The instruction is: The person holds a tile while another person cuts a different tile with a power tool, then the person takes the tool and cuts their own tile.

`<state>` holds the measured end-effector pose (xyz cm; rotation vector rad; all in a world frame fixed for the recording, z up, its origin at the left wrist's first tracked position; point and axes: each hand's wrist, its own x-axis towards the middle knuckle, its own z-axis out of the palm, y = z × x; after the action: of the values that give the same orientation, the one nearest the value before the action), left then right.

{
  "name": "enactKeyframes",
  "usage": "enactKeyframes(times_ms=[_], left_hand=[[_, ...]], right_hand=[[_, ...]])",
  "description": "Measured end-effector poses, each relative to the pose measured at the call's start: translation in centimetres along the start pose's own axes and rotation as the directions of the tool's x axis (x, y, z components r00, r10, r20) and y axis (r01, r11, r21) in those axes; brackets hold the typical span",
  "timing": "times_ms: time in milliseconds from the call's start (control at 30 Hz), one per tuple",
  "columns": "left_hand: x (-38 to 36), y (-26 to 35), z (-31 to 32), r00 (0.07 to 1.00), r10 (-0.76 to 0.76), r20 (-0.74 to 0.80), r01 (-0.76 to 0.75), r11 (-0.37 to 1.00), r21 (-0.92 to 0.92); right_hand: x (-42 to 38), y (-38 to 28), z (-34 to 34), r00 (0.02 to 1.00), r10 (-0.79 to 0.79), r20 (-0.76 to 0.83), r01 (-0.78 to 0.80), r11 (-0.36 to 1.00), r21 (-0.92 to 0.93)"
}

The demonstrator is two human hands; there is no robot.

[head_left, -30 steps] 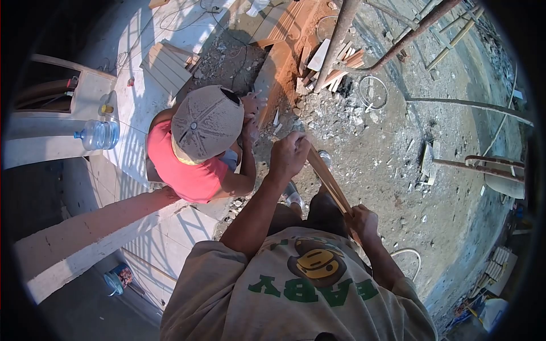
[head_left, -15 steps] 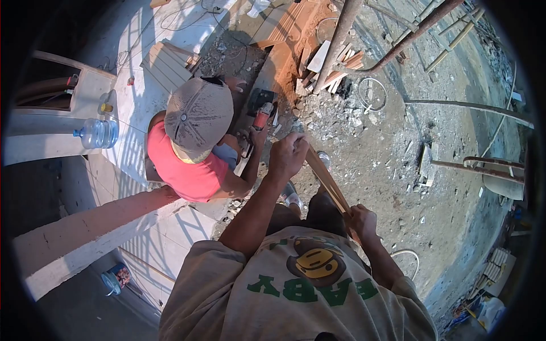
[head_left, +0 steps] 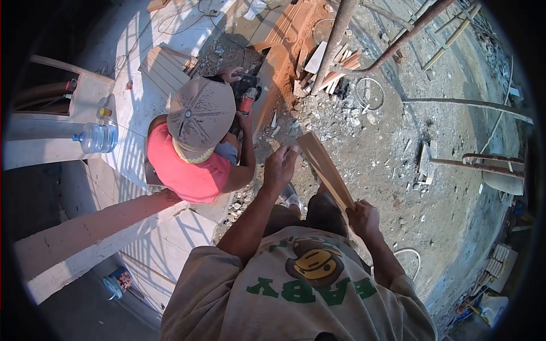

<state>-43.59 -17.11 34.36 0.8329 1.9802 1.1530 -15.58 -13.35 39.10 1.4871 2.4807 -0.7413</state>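
Note:
A flat wooden strip (head_left: 329,175) slants across in front of me, its far end raised toward the upper left. My right hand (head_left: 364,219) is closed around its near end. Beside the far end is my left hand (head_left: 280,169), its fingers curled in and a small gap between it and the wood. Nothing shows in the left hand. To my left a co-worker in a cap (head_left: 202,111) and pink shirt crouches, holding a red and black angle grinder (head_left: 246,104) low over the ground.
Wood offcuts (head_left: 344,65) and a long board (head_left: 273,71) with orange dust lie ahead. Poles (head_left: 335,45) rise at the upper right. A clear water jug (head_left: 99,136) and stacked planks (head_left: 165,67) are at left. A concrete beam (head_left: 96,227) runs behind the co-worker.
My left hand has come off the strip's far end and moved slightly down. The strip has turned to show its broad face. The co-worker's grinder has moved up and left.

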Motion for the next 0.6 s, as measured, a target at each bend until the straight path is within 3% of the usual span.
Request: enactKeyframes(times_ms=[100,233,367,500,600], left_hand=[[-0.6,-3.1,1.1,1.000,-0.012,0.012,0.012,0.999,-0.041],[-1.9,-4.5,1.2,0.991,-0.079,0.106,0.084,0.995,-0.045],[-2.2,-6.3,1.6,0.986,-0.117,0.119,0.126,0.989,-0.076],[-2.7,-4.9,0.1,0.994,-0.075,0.079,0.079,0.996,-0.045],[-2.6,-5.8,-0.4,0.997,-0.019,0.075,0.031,0.985,-0.168]], right_hand=[[0.6,-0.1,-0.7,0.996,0.086,-0.013,-0.085,0.994,0.065],[1.1,-0.7,-2.3,0.994,0.110,-0.018,-0.109,0.993,0.053],[1.3,-0.8,-3.1,0.987,0.097,-0.124,-0.086,0.992,0.096],[1.6,-0.7,-3.7,0.978,0.095,-0.183,-0.076,0.991,0.109],[1.7,-0.6,-3.9,0.975,0.106,-0.195,-0.079,0.987,0.141]])
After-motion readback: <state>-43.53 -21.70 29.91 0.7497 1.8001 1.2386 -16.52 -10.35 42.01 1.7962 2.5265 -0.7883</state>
